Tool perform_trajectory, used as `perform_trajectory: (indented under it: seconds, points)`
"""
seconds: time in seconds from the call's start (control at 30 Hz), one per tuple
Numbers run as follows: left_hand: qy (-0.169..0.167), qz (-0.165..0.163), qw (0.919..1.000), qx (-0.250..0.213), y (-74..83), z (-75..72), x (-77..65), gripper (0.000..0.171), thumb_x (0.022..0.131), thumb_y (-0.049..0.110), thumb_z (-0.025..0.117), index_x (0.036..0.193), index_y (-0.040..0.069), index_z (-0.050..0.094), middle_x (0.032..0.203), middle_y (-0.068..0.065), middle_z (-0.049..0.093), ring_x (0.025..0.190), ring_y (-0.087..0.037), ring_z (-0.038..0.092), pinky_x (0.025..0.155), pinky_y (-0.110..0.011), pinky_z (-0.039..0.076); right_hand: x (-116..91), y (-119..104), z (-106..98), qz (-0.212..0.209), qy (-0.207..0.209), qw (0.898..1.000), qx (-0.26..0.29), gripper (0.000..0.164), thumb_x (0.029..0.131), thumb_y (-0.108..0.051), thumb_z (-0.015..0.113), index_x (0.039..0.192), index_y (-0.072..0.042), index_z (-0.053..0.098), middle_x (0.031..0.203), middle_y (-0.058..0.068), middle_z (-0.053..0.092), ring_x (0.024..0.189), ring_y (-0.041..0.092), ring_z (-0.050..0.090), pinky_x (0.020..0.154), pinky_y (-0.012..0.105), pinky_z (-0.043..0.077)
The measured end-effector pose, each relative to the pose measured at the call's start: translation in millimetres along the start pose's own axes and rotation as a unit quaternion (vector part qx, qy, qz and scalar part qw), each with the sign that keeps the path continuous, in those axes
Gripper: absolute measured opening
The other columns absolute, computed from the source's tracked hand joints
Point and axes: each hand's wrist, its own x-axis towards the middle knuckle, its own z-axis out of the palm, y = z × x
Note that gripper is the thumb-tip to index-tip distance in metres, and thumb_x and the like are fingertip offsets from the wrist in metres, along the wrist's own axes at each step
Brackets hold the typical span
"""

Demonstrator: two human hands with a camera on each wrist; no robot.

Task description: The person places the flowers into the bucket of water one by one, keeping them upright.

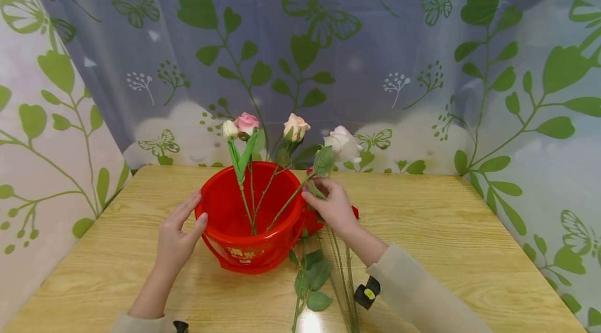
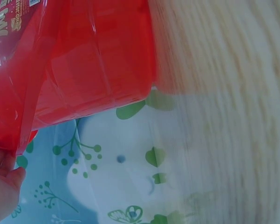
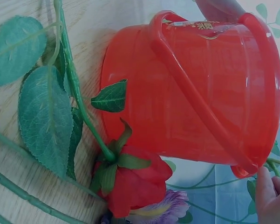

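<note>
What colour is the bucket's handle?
The handle is red; it shows best in the right wrist view.

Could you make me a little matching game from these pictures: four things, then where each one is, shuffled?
1. Tulip
2. Red rose
3. Left hand
4. Peach rose

A. At the rim of the bucket
B. Between pink rose and white rose
C. Outside, beside the bucket
D. Leftmost bloom, head view

Pairs: 1-D, 2-C, 3-A, 4-B

wht rose (image 1: pixel 344 145) | red bucket (image 1: pixel 277 247) | tan table (image 1: pixel 446 249) | blu backdrop (image 1: pixel 366 61), grn lf-print
</note>
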Motion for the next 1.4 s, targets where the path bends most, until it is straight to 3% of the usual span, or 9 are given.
perform_trajectory:
  seconds: [0.17,0.27,0.4,0.63,1.03,1.4]
  points:
    - [0.000,-0.002,1.0000,0.000,0.7,0.4,-0.1,0.040,0.074,-0.003,0.064,0.113,-0.002,0.059,0.116,-0.016,0.056,0.108,-0.015,0.050,0.087,-0.008,0.032,-3,1,-3,0.020,-0.002,1.000,-0.009,0.040,0.080,-0.011,0.065,0.116,0.002,0.055,0.118,0.016,0.052,0.110,0.028,0.047,0.090,0.039,0.040]
    - [0.001,0.002,1.0000,-0.002,1.3,0.4,0.6,0.040,0.074,-0.003,0.064,0.113,-0.002,0.059,0.116,-0.016,0.056,0.108,-0.018,0.051,0.088,-0.009,0.033,-5,2,-4,0.023,-0.006,1.000,0.000,0.037,0.079,-0.011,0.065,0.114,0.000,0.057,0.104,0.012,0.059,0.091,0.024,0.056,0.072,0.035,0.049]
    - [0.001,0.002,1.0000,-0.004,0.5,0.6,0.8,0.039,0.074,-0.002,0.064,0.113,-0.003,0.059,0.116,-0.018,0.056,0.109,-0.014,0.050,0.088,-0.008,0.032,-9,6,-7,0.021,-0.013,1.000,0.015,0.030,0.079,-0.008,0.064,0.108,-0.002,0.060,0.089,0.008,0.062,0.074,0.018,0.058,0.055,0.030,0.049]
    - [0.001,-0.001,1.0000,-0.002,2.3,-0.5,-0.1,0.038,0.076,-0.001,0.062,0.114,-0.003,0.058,0.116,-0.017,0.056,0.109,-0.003,0.047,0.088,-0.008,0.032,-19,14,-14,0.008,-0.026,0.999,0.019,0.026,0.079,-0.005,0.063,0.105,0.001,0.061,0.093,0.009,0.062,0.084,0.021,0.059,0.070,0.030,0.049]
    - [0.010,0.013,0.9999,-0.005,1.3,-0.1,0.5,0.038,0.075,0.000,0.064,0.112,-0.003,0.059,0.114,-0.018,0.056,0.108,-0.009,0.050,0.087,-0.008,0.033,-32,30,-27,0.027,-0.028,0.999,0.010,0.022,0.080,-0.005,0.063,0.101,0.003,0.062,0.097,0.012,0.061,0.085,0.021,0.057,0.072,0.029,0.048]
    - [0.003,0.007,1.0000,-0.004,2.5,-1.0,0.7,0.037,0.076,0.000,0.062,0.113,-0.002,0.059,0.115,-0.016,0.057,0.108,-0.005,0.048,0.088,-0.009,0.033,-42,50,-43,0.040,-0.023,0.999,-0.010,0.021,0.080,-0.006,0.063,0.098,0.003,0.062,0.096,0.015,0.061,0.085,0.021,0.057,0.070,0.027,0.047]
